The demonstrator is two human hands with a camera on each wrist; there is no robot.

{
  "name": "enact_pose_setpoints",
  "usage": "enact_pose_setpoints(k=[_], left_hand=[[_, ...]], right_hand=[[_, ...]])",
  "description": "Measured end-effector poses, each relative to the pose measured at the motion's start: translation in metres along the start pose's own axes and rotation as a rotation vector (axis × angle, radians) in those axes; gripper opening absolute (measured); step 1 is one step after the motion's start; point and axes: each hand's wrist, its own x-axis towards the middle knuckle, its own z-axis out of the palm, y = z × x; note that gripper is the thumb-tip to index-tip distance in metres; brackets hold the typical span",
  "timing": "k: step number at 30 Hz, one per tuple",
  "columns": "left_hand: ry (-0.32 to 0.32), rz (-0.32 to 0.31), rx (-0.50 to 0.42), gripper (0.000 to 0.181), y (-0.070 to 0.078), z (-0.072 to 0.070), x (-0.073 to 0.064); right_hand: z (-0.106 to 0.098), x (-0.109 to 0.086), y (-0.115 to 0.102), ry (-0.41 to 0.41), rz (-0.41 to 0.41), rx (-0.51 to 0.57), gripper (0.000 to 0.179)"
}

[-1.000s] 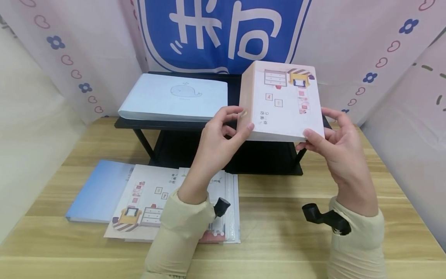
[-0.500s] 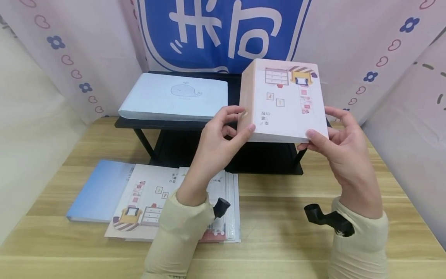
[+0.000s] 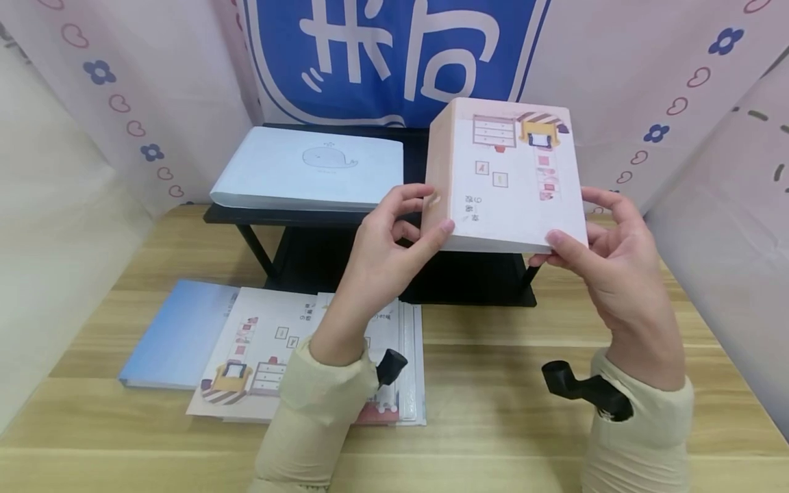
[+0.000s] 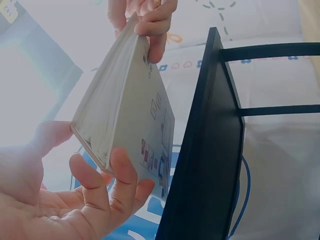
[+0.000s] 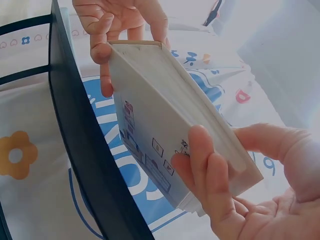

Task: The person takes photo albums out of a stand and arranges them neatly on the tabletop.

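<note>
Both hands hold up a thick photo album [image 3: 518,178] with a peach spine and a pale cover of drawn furniture. It is tilted over the right part of a black two-tier rack [image 3: 414,171]. My left hand [image 3: 394,239] grips the near end of the spine, thumb on the front corner and fingers against the spine. At the opposite edge, my right hand [image 3: 622,267] grips with its thumb on the cover and fingers curled beneath. Page edges between the covers show in the left wrist view, where the album [image 4: 142,110] hangs beside the rack's dark shelf [image 4: 200,140].
A light blue whale album [image 3: 308,168] lies on the rack's upper shelf, at left. On the wooden table [image 3: 493,411], front left, lie a blue binder [image 3: 175,335] and a pale illustrated album [image 3: 246,356] overlapping others. A printed curtain [image 3: 185,68] hangs behind the rack.
The held album has shifted slightly up and to the right, its cover turned a little more to view. My right hand has moved right with it; my left hand has stayed nearly in place.
</note>
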Motion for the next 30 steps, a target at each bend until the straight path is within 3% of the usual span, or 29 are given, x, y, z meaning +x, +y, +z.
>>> enact_pose_setpoints(k=[11,17,30], left_hand=[[-0.030,0.010,-0.030,0.049,0.005,0.000,-0.002],[-0.045,0.011,-0.043,0.052,0.012,-0.001,-0.007],[-0.087,0.008,-0.098,0.055,0.015,-0.009,-0.010]], right_hand=[[-0.001,-0.007,-0.008,0.010,-0.049,0.023,0.057],[-0.004,-0.010,-0.010,-0.030,-0.084,0.060,0.059],[-0.004,-0.016,-0.018,-0.090,-0.050,-0.009,0.072]])
